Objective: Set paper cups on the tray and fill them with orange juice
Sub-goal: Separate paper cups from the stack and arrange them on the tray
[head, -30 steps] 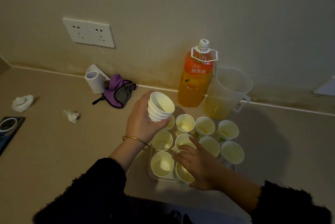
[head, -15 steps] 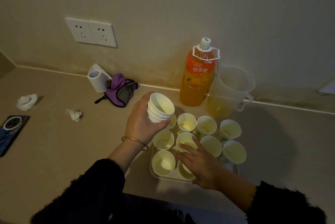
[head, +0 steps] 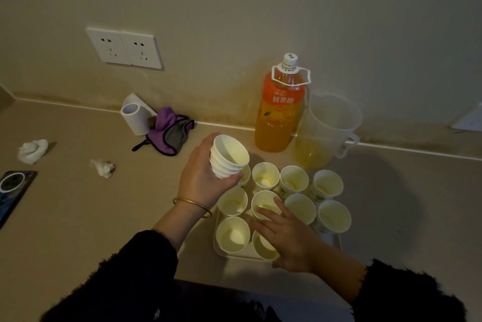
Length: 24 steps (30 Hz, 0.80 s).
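Note:
My left hand (head: 200,178) grips a stack of white paper cups (head: 228,157), tilted, above the tray's far left corner. Several paper cups (head: 298,179) stand in rows on the pale tray (head: 335,243). My right hand (head: 284,235) rests over the front-row cup (head: 263,246), fingers straight and reaching to the middle cup (head: 264,201). An orange juice bottle (head: 280,115) with a white cap stands by the wall behind the tray. Beside it is a clear jug (head: 328,131) with some juice at its bottom.
On the counter at left lie a paper roll (head: 134,119), a purple and grey cloth (head: 170,131), two crumpled tissues (head: 32,150) and a dark phone-like slab (head: 13,191). A double wall socket (head: 125,47) sits above. The counter's front edge is by my sleeves.
My right hand has drawn slightly toward me over the front cups. The left hand still holds the cup stack in nearly the same place.

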Each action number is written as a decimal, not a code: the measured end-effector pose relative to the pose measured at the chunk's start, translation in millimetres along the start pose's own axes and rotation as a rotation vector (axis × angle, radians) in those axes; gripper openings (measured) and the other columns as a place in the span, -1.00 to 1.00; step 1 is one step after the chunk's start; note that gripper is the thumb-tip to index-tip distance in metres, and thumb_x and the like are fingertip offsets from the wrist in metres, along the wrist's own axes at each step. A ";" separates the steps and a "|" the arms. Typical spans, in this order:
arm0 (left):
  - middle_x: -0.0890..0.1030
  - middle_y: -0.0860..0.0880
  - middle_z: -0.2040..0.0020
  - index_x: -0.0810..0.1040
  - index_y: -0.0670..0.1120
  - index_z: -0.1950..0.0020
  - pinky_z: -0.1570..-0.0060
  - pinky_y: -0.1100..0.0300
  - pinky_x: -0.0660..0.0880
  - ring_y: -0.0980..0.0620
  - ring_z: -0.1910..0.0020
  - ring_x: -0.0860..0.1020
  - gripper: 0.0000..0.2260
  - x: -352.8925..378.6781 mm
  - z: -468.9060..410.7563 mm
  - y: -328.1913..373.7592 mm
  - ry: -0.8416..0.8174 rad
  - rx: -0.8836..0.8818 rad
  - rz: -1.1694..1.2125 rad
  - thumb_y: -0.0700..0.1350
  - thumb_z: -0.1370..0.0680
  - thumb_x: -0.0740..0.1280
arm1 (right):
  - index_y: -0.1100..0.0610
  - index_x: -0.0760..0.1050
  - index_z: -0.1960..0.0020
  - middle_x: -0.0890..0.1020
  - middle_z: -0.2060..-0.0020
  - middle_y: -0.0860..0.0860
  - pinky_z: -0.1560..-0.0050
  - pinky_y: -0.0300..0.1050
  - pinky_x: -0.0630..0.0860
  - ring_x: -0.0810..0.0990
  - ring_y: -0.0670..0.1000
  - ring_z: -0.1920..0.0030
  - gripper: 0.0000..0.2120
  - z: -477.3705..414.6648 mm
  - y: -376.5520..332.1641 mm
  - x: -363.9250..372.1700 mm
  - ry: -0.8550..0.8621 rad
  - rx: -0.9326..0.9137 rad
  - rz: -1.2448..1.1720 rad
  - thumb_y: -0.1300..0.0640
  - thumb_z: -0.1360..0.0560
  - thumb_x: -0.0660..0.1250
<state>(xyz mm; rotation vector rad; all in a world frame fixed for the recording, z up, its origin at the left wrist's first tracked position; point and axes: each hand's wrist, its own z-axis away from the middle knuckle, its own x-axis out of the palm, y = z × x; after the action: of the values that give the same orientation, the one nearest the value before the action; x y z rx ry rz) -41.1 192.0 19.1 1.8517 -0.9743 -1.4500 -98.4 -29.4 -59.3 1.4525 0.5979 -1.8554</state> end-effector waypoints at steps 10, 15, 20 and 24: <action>0.50 0.01 -0.17 0.35 -0.01 -0.34 -0.09 0.11 0.46 0.00 -0.17 0.47 -0.23 0.0 0.2 -1.4 -0.010 -0.004 0.001 0.22 -0.18 0.41 | 0.12 0.30 -0.45 0.57 -0.23 -0.04 -0.40 0.21 -0.04 0.41 0.07 -0.38 0.16 -1.7 2.4 3.2 -0.052 0.049 -0.077 -0.45 0.00 0.43; 0.50 0.00 -0.17 0.34 0.00 -0.34 -0.11 0.05 0.48 -0.01 -0.17 0.47 -0.24 0.6 0.7 -3.4 -0.017 -0.008 0.021 0.21 -0.19 0.42 | 0.09 0.34 -0.43 0.56 -0.25 -0.05 -0.33 0.23 0.08 0.46 0.08 -0.34 0.18 -1.4 4.0 2.9 -0.003 0.036 -0.039 -0.48 0.06 0.43; 0.51 0.00 -0.19 0.34 -0.01 -0.34 -0.13 0.02 0.47 -0.02 -0.18 0.47 -0.22 0.5 0.8 -3.2 -0.021 -0.015 0.023 0.22 -0.18 0.41 | 0.09 0.32 -0.39 0.51 -0.29 -0.01 -0.34 0.25 0.10 0.41 0.09 -0.37 -0.02 3.8 4.1 -1.1 0.146 -0.031 -0.038 -0.42 -0.13 0.37; 0.50 0.01 -0.18 0.34 -0.01 -0.34 -0.11 0.04 0.47 -0.01 -0.18 0.47 -0.23 1.1 0.1 -2.8 -0.017 -0.001 0.009 0.22 -0.19 0.40 | 0.08 0.44 -0.20 0.57 -0.08 0.04 -0.30 0.17 0.33 0.47 0.05 -0.18 -0.48 5.2 8.4 -22.7 0.493 0.034 -0.128 -0.11 -0.31 0.30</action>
<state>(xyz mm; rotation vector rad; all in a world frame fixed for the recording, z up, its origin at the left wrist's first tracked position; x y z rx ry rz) -40.5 192.7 16.2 1.8349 -0.9894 -1.4630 -92.5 -33.2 -35.6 1.9513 0.9131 -1.6042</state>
